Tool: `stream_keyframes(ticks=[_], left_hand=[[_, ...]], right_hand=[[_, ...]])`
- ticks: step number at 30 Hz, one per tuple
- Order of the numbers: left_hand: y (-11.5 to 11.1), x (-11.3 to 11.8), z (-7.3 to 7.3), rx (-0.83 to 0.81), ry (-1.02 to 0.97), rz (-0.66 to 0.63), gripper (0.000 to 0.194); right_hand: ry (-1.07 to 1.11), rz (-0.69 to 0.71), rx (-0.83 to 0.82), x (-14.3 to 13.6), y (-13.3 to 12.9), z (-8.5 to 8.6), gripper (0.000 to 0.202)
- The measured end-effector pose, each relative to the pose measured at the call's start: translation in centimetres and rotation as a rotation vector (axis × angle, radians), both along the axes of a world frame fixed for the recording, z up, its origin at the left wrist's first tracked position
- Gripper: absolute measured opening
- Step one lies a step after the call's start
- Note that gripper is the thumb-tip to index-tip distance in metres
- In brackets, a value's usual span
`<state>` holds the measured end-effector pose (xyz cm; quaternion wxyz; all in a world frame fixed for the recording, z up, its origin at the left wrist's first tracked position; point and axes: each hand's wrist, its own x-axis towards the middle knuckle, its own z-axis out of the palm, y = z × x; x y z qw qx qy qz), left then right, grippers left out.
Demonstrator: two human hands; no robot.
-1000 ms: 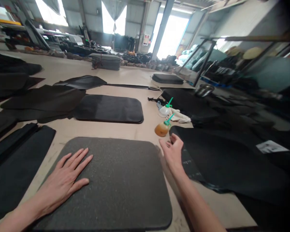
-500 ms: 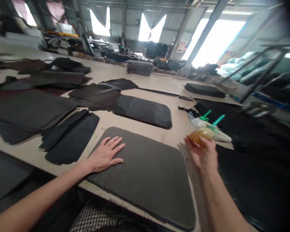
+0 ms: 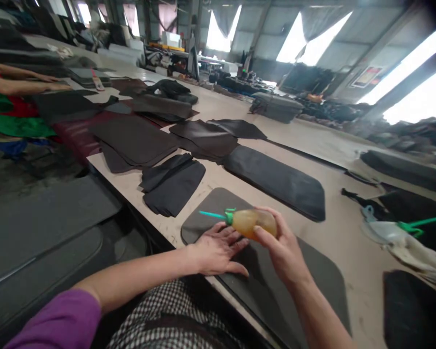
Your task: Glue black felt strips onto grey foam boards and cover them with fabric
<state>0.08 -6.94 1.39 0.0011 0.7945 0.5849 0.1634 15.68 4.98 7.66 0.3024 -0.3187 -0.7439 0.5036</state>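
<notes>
The left hand lies flat, its fingers slightly apart, on the gray panel, which extends rightward from them beneath the right hand. The right fingers and thumb are clamped around the amber bottle, held on its side just above the left fingertips, its green nozzle pointing leftward; whether it touches the left fingers I cannot tell. Past the left fingertips, fanned black pieces lie on the table. Beyond the right fingers rests a dark rounded stack; farther right of them, a whitish bottle beside pale cloth. Well beyond the left fingers, a co-worker's hand reaches in.
</notes>
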Motion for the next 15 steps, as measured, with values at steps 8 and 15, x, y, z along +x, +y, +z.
stream_keyframes(ticks=[8,15], left_hand=[[0.1,-0.2,-2.1,-0.08,-0.073,0.036,0.078],[0.1,0.0,-2.1,-0.125,-0.128,0.024,0.078]], right_hand=[[-0.177,0.158,0.003,-3.4,-1.4,-1.0,0.044],[-0.066,0.215,0.102,-3.6,-2.0,-1.4,0.048]])
